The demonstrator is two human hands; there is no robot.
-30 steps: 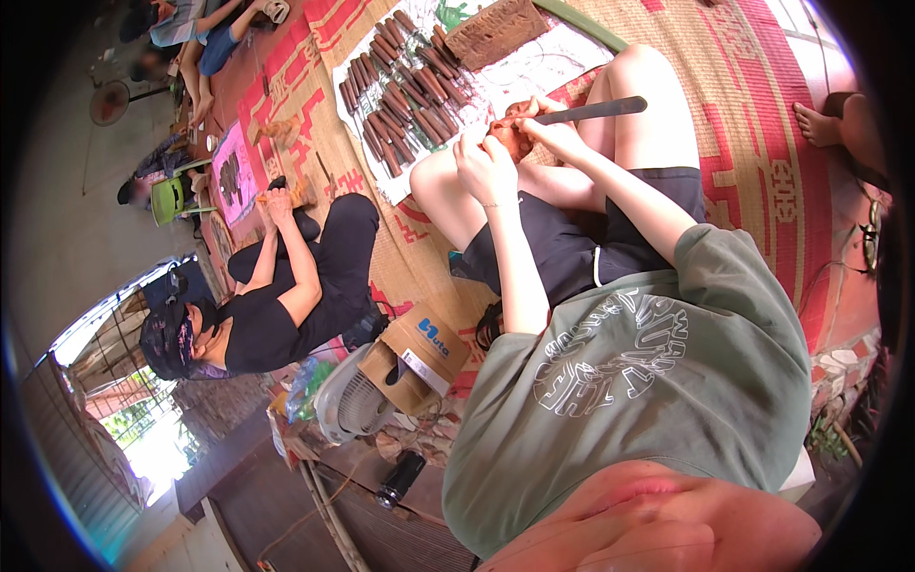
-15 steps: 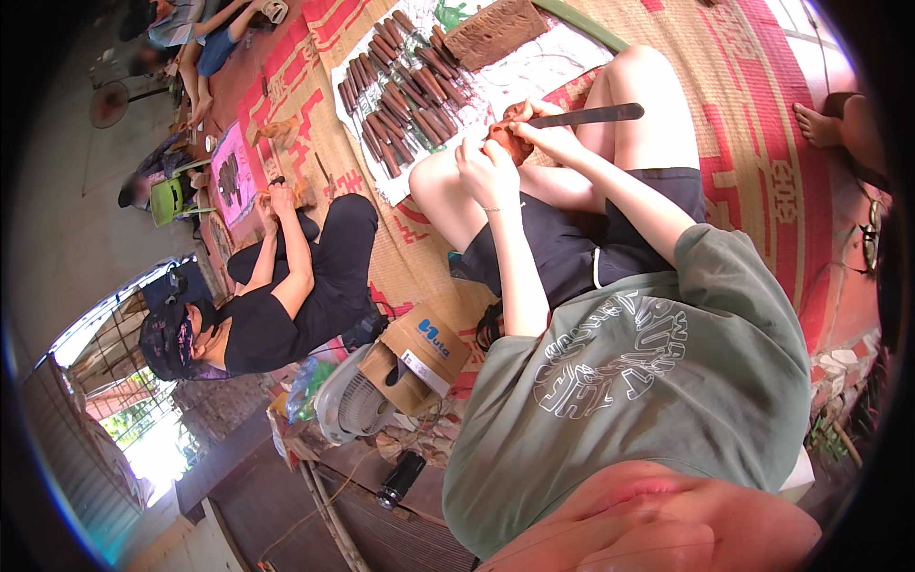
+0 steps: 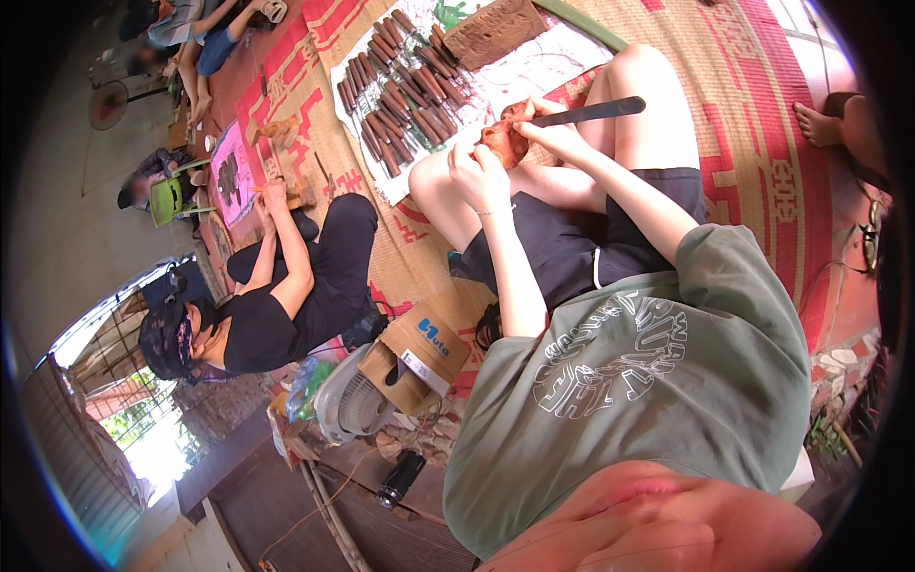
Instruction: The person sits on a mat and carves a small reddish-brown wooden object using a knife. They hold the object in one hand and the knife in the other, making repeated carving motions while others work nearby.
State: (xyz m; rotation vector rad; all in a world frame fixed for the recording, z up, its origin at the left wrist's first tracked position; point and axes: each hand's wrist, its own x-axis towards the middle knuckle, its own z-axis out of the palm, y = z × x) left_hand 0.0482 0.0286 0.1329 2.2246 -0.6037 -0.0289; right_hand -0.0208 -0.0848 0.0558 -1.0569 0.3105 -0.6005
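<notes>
My left hand (image 3: 478, 177) is closed on a reddish-brown carved wooden piece (image 3: 503, 141) above my crossed legs. My right hand (image 3: 548, 127) is wrapped round a long, flat, dark tool (image 3: 600, 110) with a rounded end, which points right across my knee. Its other end is hidden by the fingers and meets the carving. Beyond my left knee, many carving tools with brown handles (image 3: 405, 91) lie in rows on a white cloth (image 3: 386, 186).
A rough wooden block (image 3: 496, 33) sits at the cloth's far edge. To my left a seated person in black (image 3: 276, 319) works with both hands. A cardboard box (image 3: 419, 353) and a grey fan (image 3: 351, 396) stand between us. Patterned mat (image 3: 734, 114) spreads around me.
My left hand has shifted slightly left and down, and more of the carving shows. The dark tool has tilted a little, its free end slightly higher. The neighbour's hands have moved slightly.
</notes>
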